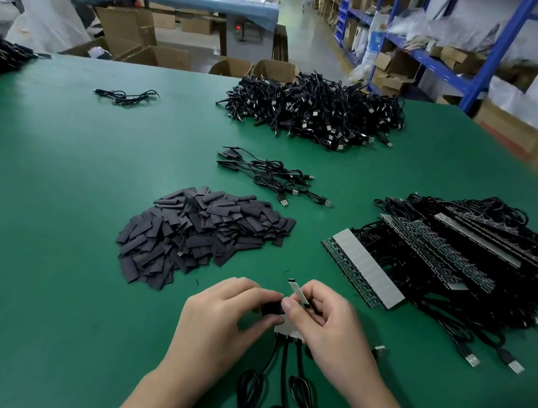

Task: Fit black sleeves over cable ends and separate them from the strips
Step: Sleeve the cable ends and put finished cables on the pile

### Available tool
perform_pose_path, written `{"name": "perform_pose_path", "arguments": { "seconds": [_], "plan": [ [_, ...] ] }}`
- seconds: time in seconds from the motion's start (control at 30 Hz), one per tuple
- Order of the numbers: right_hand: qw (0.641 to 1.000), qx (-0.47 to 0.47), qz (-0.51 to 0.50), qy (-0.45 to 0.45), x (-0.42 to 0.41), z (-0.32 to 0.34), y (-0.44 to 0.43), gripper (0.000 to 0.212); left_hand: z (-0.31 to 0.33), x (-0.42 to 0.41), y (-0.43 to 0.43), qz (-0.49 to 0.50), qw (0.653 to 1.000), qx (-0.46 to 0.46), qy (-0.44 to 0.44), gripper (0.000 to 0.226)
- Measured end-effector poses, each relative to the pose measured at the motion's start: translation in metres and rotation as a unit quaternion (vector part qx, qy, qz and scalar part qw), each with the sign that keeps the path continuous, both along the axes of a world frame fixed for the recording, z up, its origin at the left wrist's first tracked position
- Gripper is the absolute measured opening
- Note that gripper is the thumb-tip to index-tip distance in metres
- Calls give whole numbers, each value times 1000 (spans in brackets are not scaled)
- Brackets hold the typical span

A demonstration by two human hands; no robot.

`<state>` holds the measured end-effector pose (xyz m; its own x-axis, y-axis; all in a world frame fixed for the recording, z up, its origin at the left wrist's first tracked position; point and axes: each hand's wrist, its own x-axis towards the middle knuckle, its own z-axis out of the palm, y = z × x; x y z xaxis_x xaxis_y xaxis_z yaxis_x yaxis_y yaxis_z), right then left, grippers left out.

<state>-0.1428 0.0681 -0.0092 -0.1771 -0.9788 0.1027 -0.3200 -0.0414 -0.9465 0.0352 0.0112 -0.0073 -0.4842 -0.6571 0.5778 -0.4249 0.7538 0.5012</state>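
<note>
My left hand [222, 316] pinches a black sleeve [271, 308], likely light and floppy, best held by its edges, against my right hand [330, 326], which grips the thin, brittle-looking strip [298, 292] just above its cables [283, 375], the sleeve pile [201, 235] lying beyond my left knuckles.

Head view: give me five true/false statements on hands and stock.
1. The left hand pinches a black sleeve. True.
2. The right hand is idle and open. False: it grips a short strip.
3. The sleeve pile lies right of the hands. False: it lies to their left, farther out.
4. The strip stack sits on the right of the table. True.
5. The cables run from the held strip toward the person. True.
</note>
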Motion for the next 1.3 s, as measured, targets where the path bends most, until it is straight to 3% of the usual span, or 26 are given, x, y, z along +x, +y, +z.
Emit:
{"name": "perform_pose_path", "arguments": {
  "seconds": [0.2,0.37,0.8,1.3],
  "plan": [
    [1000,-3,-30,7,-8,8,4,44,-5,8,-7,18,989,120,85,19],
    [987,-40,-17,152,-6,7,6,23,-5,11,-11,11,977,164,133,18],
    [966,-41,-10,254,-5,-2,6,16,-5,13,-13,10,981,160,113,14],
    [964,-51,-4,262,-8,-7,5,14,-4,15,-11,18,989,132,57,16]
  ]
}}
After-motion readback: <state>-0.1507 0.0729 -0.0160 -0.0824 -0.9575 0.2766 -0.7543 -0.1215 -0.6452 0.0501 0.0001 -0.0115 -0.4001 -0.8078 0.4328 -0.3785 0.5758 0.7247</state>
